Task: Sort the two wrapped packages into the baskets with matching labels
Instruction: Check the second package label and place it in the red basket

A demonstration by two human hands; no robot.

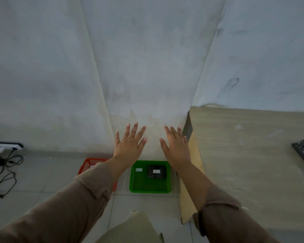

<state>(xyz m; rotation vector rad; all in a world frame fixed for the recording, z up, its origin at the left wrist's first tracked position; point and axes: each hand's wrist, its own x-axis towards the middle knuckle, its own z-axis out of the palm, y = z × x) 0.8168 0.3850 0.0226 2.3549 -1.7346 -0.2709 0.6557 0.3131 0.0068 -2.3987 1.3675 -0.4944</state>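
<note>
green basket (132, 183) open above, table (253, 155) right

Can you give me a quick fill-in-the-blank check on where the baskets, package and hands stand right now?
1. The black wrapped package lies inside the ____ basket.
2. The red basket sits to the ____ of the green one.
3. The left hand and the right hand are both ____, holding nothing.
4. The left forearm partly hides the ____ basket.

Missing words: green; left; open; red
</note>
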